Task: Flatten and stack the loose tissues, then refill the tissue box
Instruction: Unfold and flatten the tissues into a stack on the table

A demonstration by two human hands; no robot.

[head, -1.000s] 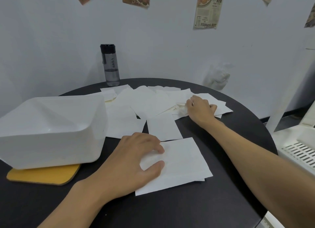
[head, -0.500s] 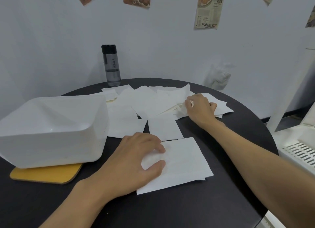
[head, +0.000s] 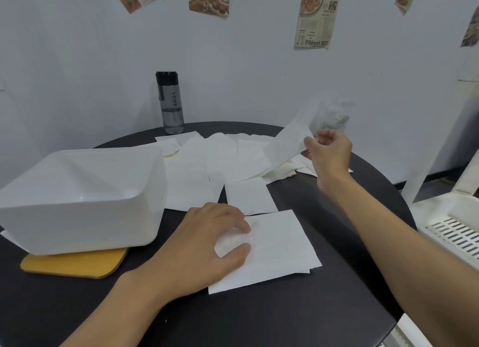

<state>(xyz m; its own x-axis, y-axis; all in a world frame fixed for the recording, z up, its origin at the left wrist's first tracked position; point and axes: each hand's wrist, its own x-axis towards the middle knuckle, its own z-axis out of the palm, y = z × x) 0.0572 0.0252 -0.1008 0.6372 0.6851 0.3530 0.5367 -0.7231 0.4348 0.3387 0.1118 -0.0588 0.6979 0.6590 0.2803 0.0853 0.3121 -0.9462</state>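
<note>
Early stage of the task. A small stack of flattened tissues [head: 272, 250] is held down near the front edge of the round dark surface [head: 259, 318] by the left hand [head: 204, 245], whose fingers are spread flat on its left part and grip nothing. The stack's long axis runs roughly left to right, slightly raised toward the right edge. The right hand [head: 328, 152] is raised near the far right edge, its fingers pinched closed on one corner of a single tissue [head: 287, 144]; this sheet is lifted clear, slanting up from the loose tissues [head: 220, 165] toward the wall. Many sheets are left unsorted, overlapping across the far half of the surface. The tissue box [head: 80, 198] is seen at the left edge, resting over a yellow lid [head: 75, 265]; whether it is inverted cannot be told. No tissue is seen to be in it, so refilling is judged not yet begun. A water bottle [head: 169, 104] stands at the far edge.
</note>
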